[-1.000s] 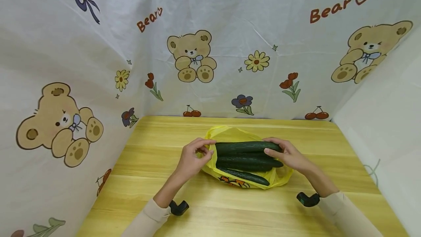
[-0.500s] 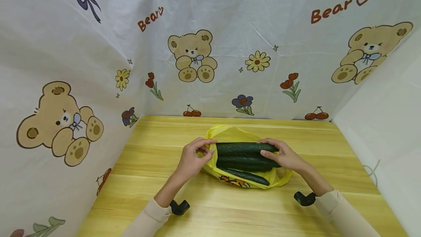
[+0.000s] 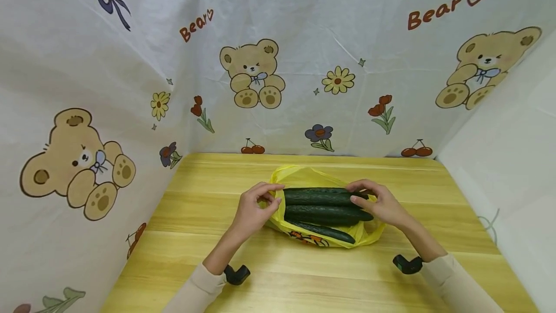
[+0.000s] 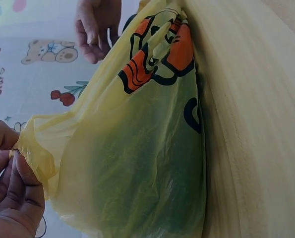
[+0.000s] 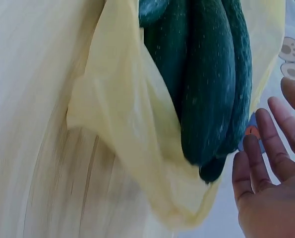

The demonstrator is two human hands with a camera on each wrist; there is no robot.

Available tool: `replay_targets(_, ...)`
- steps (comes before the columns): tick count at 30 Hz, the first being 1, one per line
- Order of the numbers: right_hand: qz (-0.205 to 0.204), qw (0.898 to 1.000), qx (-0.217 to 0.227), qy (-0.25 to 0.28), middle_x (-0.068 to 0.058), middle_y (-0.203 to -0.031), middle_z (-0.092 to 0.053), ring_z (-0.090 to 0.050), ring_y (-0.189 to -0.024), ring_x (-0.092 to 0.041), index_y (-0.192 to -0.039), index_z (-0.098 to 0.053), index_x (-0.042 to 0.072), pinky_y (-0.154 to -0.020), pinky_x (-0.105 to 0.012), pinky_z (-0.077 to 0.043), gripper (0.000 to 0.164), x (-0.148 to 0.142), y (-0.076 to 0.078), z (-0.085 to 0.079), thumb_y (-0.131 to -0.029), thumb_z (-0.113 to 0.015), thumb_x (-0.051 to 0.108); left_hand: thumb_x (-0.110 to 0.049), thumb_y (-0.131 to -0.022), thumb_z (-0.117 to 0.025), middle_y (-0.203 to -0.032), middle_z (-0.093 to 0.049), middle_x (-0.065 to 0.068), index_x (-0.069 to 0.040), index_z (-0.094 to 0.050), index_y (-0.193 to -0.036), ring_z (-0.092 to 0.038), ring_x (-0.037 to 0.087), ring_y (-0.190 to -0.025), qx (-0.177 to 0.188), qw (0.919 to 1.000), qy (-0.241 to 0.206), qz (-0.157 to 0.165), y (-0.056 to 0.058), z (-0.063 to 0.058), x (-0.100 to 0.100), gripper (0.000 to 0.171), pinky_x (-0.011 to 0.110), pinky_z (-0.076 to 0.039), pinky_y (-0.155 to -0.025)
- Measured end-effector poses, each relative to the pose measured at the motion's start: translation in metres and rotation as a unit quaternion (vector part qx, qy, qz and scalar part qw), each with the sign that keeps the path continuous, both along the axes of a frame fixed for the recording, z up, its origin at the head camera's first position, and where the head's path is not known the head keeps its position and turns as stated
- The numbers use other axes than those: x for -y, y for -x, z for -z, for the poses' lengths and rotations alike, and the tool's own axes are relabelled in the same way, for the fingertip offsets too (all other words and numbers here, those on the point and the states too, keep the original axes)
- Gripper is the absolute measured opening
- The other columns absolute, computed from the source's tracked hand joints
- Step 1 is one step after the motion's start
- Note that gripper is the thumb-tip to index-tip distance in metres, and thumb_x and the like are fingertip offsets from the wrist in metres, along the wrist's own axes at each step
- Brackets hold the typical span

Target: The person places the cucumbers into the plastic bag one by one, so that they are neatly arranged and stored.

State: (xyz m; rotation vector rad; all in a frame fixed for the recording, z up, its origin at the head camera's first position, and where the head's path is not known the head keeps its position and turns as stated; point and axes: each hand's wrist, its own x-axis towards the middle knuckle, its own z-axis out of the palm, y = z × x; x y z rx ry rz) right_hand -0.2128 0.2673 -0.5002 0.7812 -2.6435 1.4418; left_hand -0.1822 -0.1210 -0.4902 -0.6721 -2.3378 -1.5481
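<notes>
Several dark green cucumbers lie side by side in a yellow plastic bag, which rests on its side with its mouth toward the right. My left hand pinches the bag's edge between thumb and fingers; the left wrist view shows the gathered yellow plastic at the fingertips. Over the right ends of the cucumbers hovers my right hand, its fingers loosely bent. In the right wrist view that hand appears beside the cucumber tips with nothing in its fingers. The bag hides the cucumbers' left ends.
A light wooden table carries the bag. Behind and to the left hangs a white cloth printed with bears and flowers. A plain white wall borders the right side. Dark wrist devices show below both hands.
My right hand moved left while holding the cucumber ends, then drew back right and let go. The top cucumber sits slightly farther into the bag. My left hand keeps its pinch.
</notes>
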Motion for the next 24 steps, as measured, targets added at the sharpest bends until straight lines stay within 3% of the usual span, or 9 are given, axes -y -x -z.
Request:
replay_targets(3, 0.039, 0.999, -0.011, -0.032, -0.015, -0.133, -0.071, -0.065, -0.119, -0.029, -0.137, -0.069, 0.005, -0.098, -0.038, -0.055, 0.031, -0.007, -0.001, -0.002, -0.107, -0.068, 0.015, -0.013, -0.100, -0.078, -0.114, -0.076, 0.000, -0.020, -0.080, -0.128, -0.067, 0.010, -0.084, -0.002, 1.0000, -0.004, -0.002, 0.001, -0.001, 0.001, 0.029, 0.025, -0.062, -0.078)
replay_targets(6, 0.078, 0.994, -0.004, -0.079, -0.020, -0.139, -0.064, -0.061, -0.120, -0.036, -0.145, -0.061, 0.003, -0.092, -0.042, -0.054, 0.042, -0.020, -0.002, -0.001, -0.107, -0.068, 0.020, -0.013, -0.100, -0.078, -0.113, -0.075, 0.001, -0.020, -0.079, -0.127, -0.067, 0.010, -0.084, -0.006, 0.9999, -0.010, -0.003, 0.003, -0.001, 0.001, 0.029, 0.025, -0.062, -0.078)
replay_targets(9, 0.090, 0.988, 0.053, -0.110, -0.028, -0.140, -0.060, -0.064, -0.115, -0.038, -0.152, -0.052, -0.002, -0.084, -0.038, -0.055, 0.052, -0.036, -0.006, 0.004, -0.109, -0.065, 0.024, -0.013, -0.100, -0.078, -0.113, -0.076, 0.002, -0.022, -0.079, -0.127, -0.067, 0.011, -0.084, -0.009, 0.9999, -0.014, 0.000, 0.004, 0.000, 0.001, 0.029, 0.025, -0.062, -0.078)
replay_targets(12, 0.076, 0.983, 0.111, -0.123, -0.026, -0.124, -0.067, -0.070, -0.100, -0.029, -0.148, -0.052, -0.007, -0.076, -0.032, -0.056, 0.050, -0.051, -0.010, 0.012, -0.109, -0.064, 0.023, -0.013, -0.100, -0.078, -0.113, -0.076, 0.001, -0.025, -0.079, -0.127, -0.068, 0.010, -0.084, -0.008, 0.9999, -0.013, -0.001, 0.003, 0.001, 0.002, 0.030, 0.024, -0.063, -0.079)
replay_targets(15, 0.063, 0.984, 0.125, -0.107, -0.018, -0.106, -0.074, -0.069, -0.082, -0.018, -0.141, -0.058, -0.009, -0.068, -0.027, -0.054, 0.040, -0.062, -0.014, 0.016, -0.109, -0.063, 0.015, -0.012, -0.099, -0.078, -0.112, -0.076, 0.001, -0.024, -0.079, -0.127, -0.068, 0.009, -0.084, -0.007, 0.9999, -0.012, -0.005, 0.002, 0.002, 0.004, 0.030, 0.024, -0.062, -0.078)
replay_targets(17, 0.061, 0.988, 0.111, -0.086, -0.016, -0.099, -0.075, -0.067, -0.073, -0.017, -0.137, -0.061, -0.009, -0.061, -0.028, -0.055, 0.034, -0.066, -0.014, 0.013, -0.109, -0.062, 0.010, -0.012, -0.100, -0.078, -0.113, -0.076, 0.002, -0.023, -0.079, -0.128, -0.067, 0.009, -0.084, -0.007, 0.9999, -0.013, -0.008, 0.002, 0.003, 0.005, 0.030, 0.024, -0.062, -0.077)
replay_targets(21, 0.068, 0.993, 0.095, -0.035, -0.019, -0.097, -0.069, -0.063, -0.065, -0.022, -0.139, -0.059, -0.008, -0.055, -0.032, -0.056, 0.032, -0.074, -0.012, -0.009, -0.113, -0.053, 0.009, -0.012, -0.099, -0.078, -0.114, -0.075, 0.003, -0.021, -0.078, -0.129, -0.068, 0.010, -0.086, -0.007, 0.9997, -0.018, -0.012, 0.003, 0.003, 0.005, 0.030, 0.024, -0.061, -0.075)
replay_targets(24, 0.096, 0.992, 0.087, -0.013, -0.017, -0.097, -0.062, -0.062, -0.065, -0.023, -0.143, -0.057, -0.007, -0.056, -0.030, -0.056, 0.035, -0.079, -0.006, -0.025, -0.115, -0.049, 0.013, -0.011, -0.099, -0.079, -0.113, -0.075, 0.003, -0.018, -0.079, -0.129, -0.069, 0.011, -0.086, -0.004, 0.9996, -0.022, -0.016, 0.006, 0.002, 0.004, 0.030, 0.023, -0.060, -0.075)
